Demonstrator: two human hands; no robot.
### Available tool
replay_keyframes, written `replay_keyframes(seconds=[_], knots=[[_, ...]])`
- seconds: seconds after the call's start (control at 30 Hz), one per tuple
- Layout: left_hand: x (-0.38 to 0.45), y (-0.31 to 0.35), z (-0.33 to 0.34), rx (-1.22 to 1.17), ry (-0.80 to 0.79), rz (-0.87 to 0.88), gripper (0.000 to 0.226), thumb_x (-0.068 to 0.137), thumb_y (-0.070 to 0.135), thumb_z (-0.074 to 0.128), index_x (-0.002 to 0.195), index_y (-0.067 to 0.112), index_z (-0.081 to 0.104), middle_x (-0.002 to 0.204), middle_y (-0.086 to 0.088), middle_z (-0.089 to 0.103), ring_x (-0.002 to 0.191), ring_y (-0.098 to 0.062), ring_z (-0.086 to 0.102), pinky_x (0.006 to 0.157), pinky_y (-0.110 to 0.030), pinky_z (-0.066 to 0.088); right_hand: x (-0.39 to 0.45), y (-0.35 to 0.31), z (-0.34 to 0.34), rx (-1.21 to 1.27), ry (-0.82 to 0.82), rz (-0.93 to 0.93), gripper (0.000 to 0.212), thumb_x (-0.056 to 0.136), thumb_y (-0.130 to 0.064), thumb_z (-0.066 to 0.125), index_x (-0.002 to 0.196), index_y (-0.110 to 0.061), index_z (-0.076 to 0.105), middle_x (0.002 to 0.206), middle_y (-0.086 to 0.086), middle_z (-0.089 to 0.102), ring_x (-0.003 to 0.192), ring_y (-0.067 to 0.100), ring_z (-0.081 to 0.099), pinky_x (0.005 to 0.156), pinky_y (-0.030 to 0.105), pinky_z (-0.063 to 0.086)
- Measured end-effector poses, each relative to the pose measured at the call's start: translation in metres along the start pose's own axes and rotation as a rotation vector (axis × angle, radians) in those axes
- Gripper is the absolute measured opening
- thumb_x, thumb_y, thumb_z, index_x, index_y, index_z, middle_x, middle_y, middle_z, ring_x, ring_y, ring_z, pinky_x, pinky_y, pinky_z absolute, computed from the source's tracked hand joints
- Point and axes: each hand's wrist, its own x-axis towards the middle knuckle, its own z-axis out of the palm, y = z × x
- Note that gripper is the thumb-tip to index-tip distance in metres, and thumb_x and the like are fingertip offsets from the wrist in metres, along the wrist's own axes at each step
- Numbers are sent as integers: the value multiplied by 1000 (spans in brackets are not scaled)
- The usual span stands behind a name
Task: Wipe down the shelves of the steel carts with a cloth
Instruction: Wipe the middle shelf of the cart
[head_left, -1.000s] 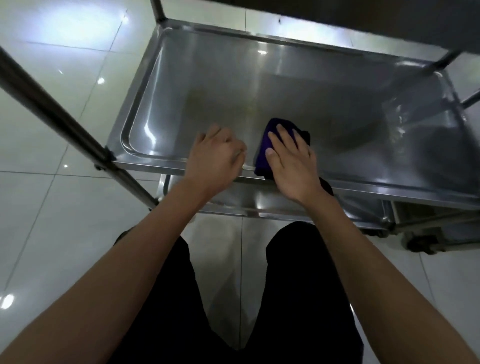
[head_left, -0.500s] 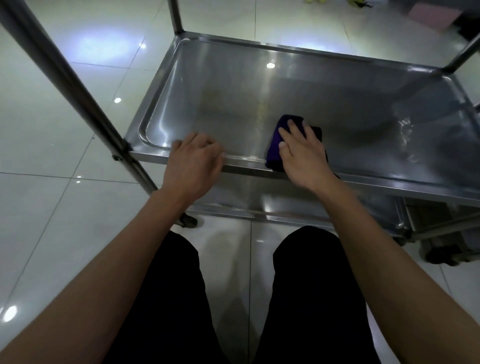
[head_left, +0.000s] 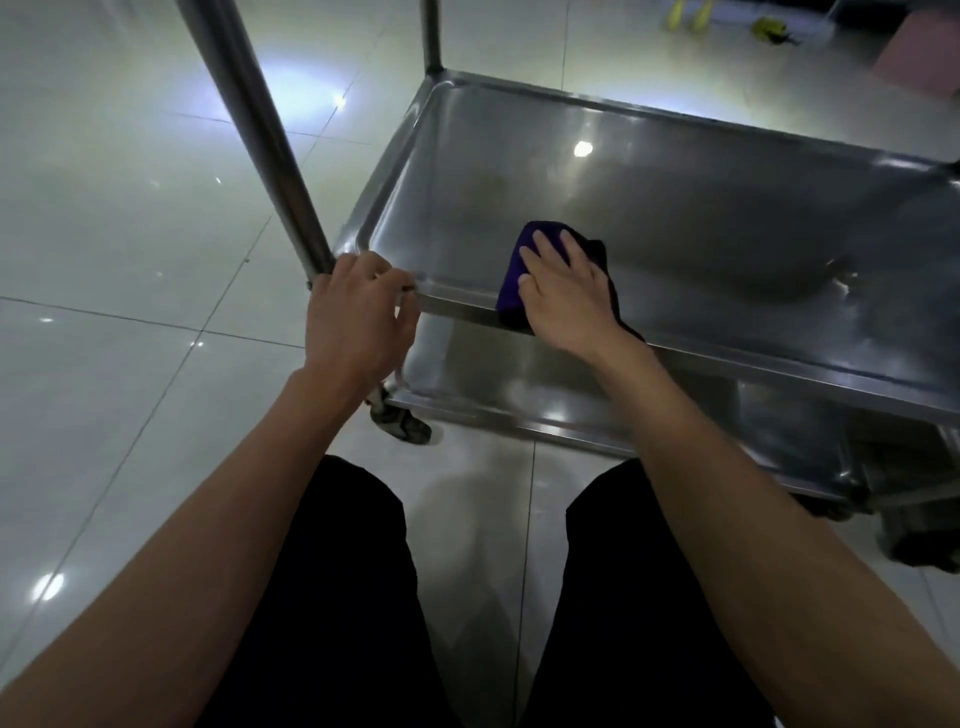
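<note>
Glossy pale floor tiles (head_left: 130, 218) throw back bright spots of ceiling light all around a stainless-steel cart with tray-shaped shelves. Its middle shelf (head_left: 675, 218), a shallow steel tray with a raised rim, fills the upper right of the view, and a lower steel shelf (head_left: 545, 395) shows beneath its near edge. One thick round steel post (head_left: 260, 135) rises at the cart's near left corner, a thinner one (head_left: 431, 36) at the far left corner. A small dark caster wheel (head_left: 402, 423) sits under the near left corner, touching the floor.

A folded dark purple cloth (head_left: 519, 265) lies on the middle shelf close to the near rim, with part of it draped over that rim. The right hand (head_left: 563, 296) lies flat on top of the cloth, fingers straight and slightly spread, pressing it against the steel. The left hand (head_left: 358, 317) is at the near left corner, its fingers curled round the shelf rim just beside the base of the thick post; how firmly it grips I cannot tell.

Both forearms are bare, and black trousers (head_left: 353, 597) cover the person's legs at the bottom of the view. Far off at the top right, small yellow objects (head_left: 774, 26) lie on the floor beside something pink (head_left: 919, 47); they are too blurred to identify.
</note>
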Motion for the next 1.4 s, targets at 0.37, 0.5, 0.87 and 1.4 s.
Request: replay_keyframes(seconds=[0.37,0.5,0.87,1.4], knots=[[-2,-21,3,-112,114,-8,22,93,14,59,103,8,77,108,-3,73,96,-21,68,81,-37,56,60,-68,18,16,-89,-132,56,104,-34,21,158,-22,17,168,-3,0,153,22,-9,120,48,4],[-2,-25,4,-121,125,-33,23,91,10,61,107,10,78,110,0,74,99,-20,69,86,-33,53,91,-98,22,5,-114,-178,56,104,-32,22,159,-22,14,168,-2,-3,153,24,-12,121,49,2],[2,-8,1,-30,101,-38,19,91,16,58,96,12,76,98,-1,72,82,-25,67,77,-38,50,94,-89,22,33,-88,-214,55,105,-32,24,159,-23,15,168,-4,-1,153,27,-8,122,47,2],[47,147,50,-85,-153,299,29,96,32,52,112,18,71,115,-4,67,107,-29,59,89,-43,45,-13,112,-30,8,49,60,51,108,-36,27,157,-25,23,167,-4,10,153,26,5,123,40,10]])
